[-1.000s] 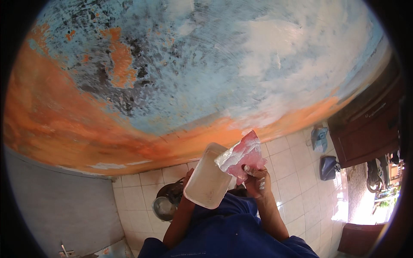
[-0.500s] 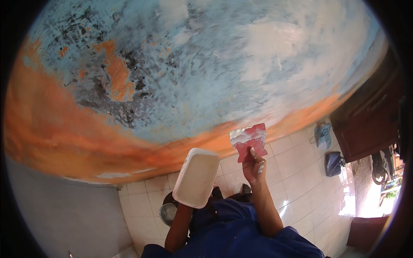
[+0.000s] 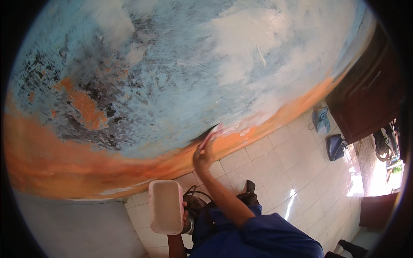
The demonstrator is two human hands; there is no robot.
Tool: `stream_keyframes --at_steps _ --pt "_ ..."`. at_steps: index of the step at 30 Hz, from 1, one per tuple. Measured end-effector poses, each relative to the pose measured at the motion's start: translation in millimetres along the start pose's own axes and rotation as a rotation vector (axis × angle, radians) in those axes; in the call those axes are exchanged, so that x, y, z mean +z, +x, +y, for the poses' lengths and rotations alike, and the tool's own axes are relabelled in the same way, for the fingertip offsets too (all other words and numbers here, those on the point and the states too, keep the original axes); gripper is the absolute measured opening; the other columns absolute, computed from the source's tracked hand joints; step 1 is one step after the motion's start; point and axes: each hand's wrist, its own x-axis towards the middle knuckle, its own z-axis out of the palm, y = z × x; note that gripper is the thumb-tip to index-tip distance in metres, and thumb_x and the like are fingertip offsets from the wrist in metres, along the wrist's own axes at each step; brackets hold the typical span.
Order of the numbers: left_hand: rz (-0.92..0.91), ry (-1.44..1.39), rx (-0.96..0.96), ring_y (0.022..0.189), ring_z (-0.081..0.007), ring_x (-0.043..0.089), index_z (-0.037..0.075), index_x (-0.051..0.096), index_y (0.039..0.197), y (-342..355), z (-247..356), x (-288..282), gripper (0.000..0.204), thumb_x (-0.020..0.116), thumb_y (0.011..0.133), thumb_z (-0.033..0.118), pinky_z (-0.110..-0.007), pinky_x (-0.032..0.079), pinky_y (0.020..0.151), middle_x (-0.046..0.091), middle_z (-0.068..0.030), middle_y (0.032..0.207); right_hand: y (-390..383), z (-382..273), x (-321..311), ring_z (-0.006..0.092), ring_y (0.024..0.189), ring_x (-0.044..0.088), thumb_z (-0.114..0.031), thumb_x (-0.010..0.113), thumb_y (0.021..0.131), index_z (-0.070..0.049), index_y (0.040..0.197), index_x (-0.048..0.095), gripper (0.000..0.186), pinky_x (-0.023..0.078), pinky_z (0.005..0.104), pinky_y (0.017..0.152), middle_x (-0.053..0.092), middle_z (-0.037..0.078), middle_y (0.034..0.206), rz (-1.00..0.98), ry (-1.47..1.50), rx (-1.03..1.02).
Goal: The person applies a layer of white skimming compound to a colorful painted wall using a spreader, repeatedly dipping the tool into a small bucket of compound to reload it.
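My right hand [image 3: 203, 159] is closed around a red putty spreader [image 3: 211, 137], seen almost edge-on. The spreader's blade end meets the lower part of a wall [image 3: 180, 81] painted in patchy blue, white and orange, with a dark shadow beside it. Pale smears mark the blade. At the lower left, my left hand [image 3: 185, 213] grips a shallow rectangular tub [image 3: 166, 207] by its side, most of the hand being behind it. Smooth off-white paste fills the tub's bottom, and its rim is stained pinkish.
Pale tiles [image 3: 275, 172] cover the floor along the wall. A light-blue bag [image 3: 321, 120] and a dark-blue bag [image 3: 335, 147] lie at the right, close to a dark-red door [image 3: 365, 99]. Beyond a bright doorway a wheel shows. A grey surface [image 3: 77, 228] is at the lower left.
My right hand has moved left, bringing the spreader from face-up in the open to edge-on at the wall. The tub in my left hand has gone lower and left. The view has shifted right.
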Motion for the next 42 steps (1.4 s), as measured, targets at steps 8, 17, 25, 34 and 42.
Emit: stream_keyframes --at_steps 8,17,25,34,42 --pt "-0.107 0.049 0.037 0.093 -0.0437 0.046 0.011 0.024 0.14 -7 16 9 0.076 0.061 0.082 0.043 -0.056 0.05 0.076 0.023 -0.0242 0.133 -66 21 -50 0.0361 0.128 0.038 0.009 0.049 0.077 -0.001 0.138 0.033 0.063 0.039 0.0412 0.098 0.034 0.023 0.141 -0.581 0.114 -0.376" --pt "-0.115 -0.021 -0.002 0.094 -0.0443 0.046 0.009 0.025 0.139 -8 4 -3 0.072 0.061 0.083 0.037 -0.058 0.05 0.078 0.023 -0.0254 0.131 53 69 -66 0.0307 0.091 0.063 -0.005 0.048 0.089 0.0 0.134 0.04 0.046 0.05 0.0349 0.073 0.053 0.023 0.123 0.136 -0.129 0.067" --pt "-0.157 0.081 0.093 0.093 -0.0442 0.046 0.006 0.025 0.138 -8 11 9 0.073 0.06 0.083 0.039 -0.057 0.05 0.074 0.026 -0.025 0.13 -90 11 -22 0.0323 0.086 0.064 0.001 0.052 0.082 -0.002 0.127 0.049 0.045 0.051 0.0341 0.065 0.059 0.024 0.109 -0.338 0.039 -0.453" --pt "-0.086 0.039 0.152 0.091 -0.045 0.048 0.006 0.025 0.138 -25 0 21 0.075 0.058 0.083 0.043 -0.055 0.05 0.071 0.028 -0.0279 0.128 27 24 -84 0.0229 0.059 0.054 0.0 0.052 0.086 -0.002 0.132 0.045 0.046 0.047 0.0267 0.057 0.064 0.017 0.091 0.106 -0.155 -0.176" --pt "-0.053 0.07 0.184 0.088 -0.0454 0.051 0.003 0.026 0.136 -27 12 16 0.069 0.054 0.086 0.043 -0.053 0.053 0.068 0.033 -0.0286 0.124 -58 -36 11 0.0368 0.104 0.055 0.002 0.052 0.08 0.004 0.13 0.043 0.051 0.045 0.0384 0.087 0.046 0.029 0.127 -0.109 -0.072 -0.304"
